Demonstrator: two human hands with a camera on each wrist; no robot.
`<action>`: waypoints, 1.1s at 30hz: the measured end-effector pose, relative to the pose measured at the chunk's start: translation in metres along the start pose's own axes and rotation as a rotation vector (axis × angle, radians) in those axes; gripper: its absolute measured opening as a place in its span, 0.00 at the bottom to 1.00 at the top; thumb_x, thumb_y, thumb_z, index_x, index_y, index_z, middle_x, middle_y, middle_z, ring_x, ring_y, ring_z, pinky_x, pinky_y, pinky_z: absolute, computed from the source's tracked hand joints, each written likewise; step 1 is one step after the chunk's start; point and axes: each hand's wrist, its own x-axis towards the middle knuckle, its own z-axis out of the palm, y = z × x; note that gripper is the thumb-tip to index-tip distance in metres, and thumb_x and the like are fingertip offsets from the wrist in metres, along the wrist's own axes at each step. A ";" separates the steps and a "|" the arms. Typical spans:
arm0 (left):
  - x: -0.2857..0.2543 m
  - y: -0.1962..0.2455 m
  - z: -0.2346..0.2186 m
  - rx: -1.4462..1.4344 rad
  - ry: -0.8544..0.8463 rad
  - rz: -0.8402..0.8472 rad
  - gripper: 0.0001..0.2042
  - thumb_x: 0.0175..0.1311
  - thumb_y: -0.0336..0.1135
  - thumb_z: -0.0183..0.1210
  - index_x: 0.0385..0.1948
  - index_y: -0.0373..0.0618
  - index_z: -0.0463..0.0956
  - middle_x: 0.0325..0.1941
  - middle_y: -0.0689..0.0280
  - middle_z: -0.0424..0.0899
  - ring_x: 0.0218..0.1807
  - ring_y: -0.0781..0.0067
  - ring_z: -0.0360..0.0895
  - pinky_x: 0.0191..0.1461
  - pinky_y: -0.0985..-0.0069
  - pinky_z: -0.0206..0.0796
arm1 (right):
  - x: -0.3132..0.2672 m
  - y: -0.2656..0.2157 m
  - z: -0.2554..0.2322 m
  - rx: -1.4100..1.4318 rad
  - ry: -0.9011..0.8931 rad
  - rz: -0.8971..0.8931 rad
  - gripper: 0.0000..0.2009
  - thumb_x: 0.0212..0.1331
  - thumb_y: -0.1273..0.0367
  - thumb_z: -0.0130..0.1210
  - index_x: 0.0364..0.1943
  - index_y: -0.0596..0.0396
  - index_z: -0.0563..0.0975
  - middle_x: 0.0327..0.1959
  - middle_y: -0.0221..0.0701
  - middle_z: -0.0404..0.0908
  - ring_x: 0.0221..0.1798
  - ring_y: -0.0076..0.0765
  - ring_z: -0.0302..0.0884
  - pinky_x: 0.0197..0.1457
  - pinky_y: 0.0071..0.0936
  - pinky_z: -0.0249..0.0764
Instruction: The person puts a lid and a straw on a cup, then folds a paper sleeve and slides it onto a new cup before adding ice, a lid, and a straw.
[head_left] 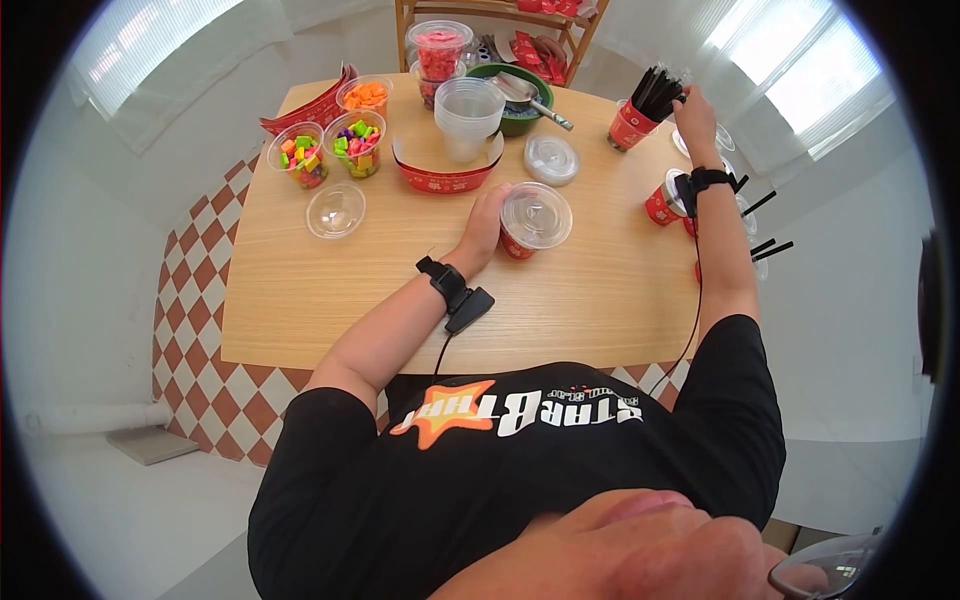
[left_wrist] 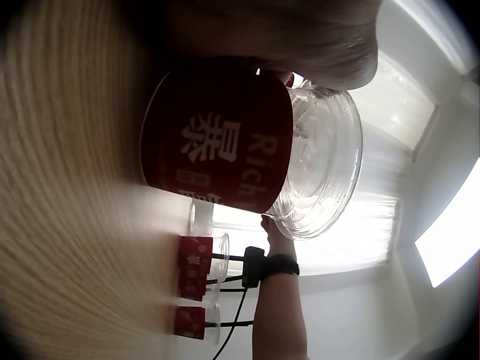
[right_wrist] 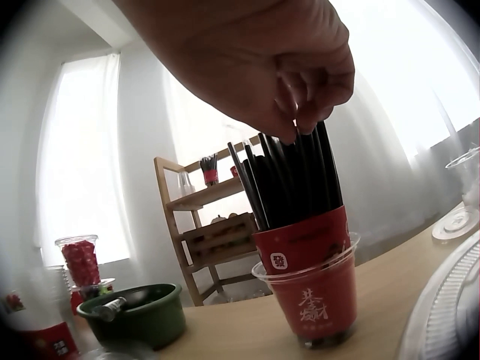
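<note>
My left hand (head_left: 482, 228) grips the side of a red-sleeved cup (head_left: 516, 247) on the table, its clear plastic lid (head_left: 537, 214) facing up. In the left wrist view the sleeve of this cup (left_wrist: 217, 142) shows white lettering, and the hand covers one side. At the far right, my right hand (head_left: 697, 118) pinches the top of a black straw among a bunch of black straws (right_wrist: 289, 180). These straws stand in a red sleeve inside a clear cup with a red band (right_wrist: 311, 300). The pinching fingertips (right_wrist: 311, 112) are right at the straw tops.
Cups of coloured pieces (head_left: 358, 150) stand back left beside a red paper tray (head_left: 450, 182) and stacked clear cups (head_left: 468, 110). A green bowl (head_left: 520, 118) is behind. Lids (head_left: 551, 159) lie mid-table; red-sleeved cups with straws (head_left: 664, 205) stand under the right forearm.
</note>
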 end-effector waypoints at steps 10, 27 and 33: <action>0.001 -0.001 0.001 0.014 -0.001 0.066 0.23 0.75 0.42 0.39 0.47 0.30 0.79 0.48 0.57 0.85 0.50 0.71 0.80 0.60 0.74 0.68 | 0.007 -0.010 -0.039 0.162 0.057 -0.054 0.10 0.61 0.63 0.57 0.42 0.50 0.80 0.37 0.39 0.86 0.41 0.51 0.84 0.46 0.43 0.77; -0.003 0.004 0.007 0.068 -0.012 0.134 0.25 0.75 0.45 0.39 0.48 0.31 0.79 0.47 0.57 0.85 0.49 0.70 0.82 0.58 0.73 0.71 | -0.155 -0.159 -0.206 0.676 -0.157 -0.566 0.09 0.55 0.79 0.62 0.41 0.59 0.80 0.33 0.28 0.82 0.34 0.21 0.76 0.42 0.18 0.72; -0.006 0.007 0.009 0.053 -0.009 0.113 0.23 0.75 0.44 0.40 0.47 0.33 0.79 0.46 0.60 0.85 0.48 0.73 0.81 0.57 0.74 0.69 | -0.174 -0.178 -0.173 0.655 -0.305 -0.673 0.08 0.57 0.77 0.62 0.40 0.58 0.79 0.34 0.33 0.84 0.34 0.30 0.81 0.39 0.26 0.76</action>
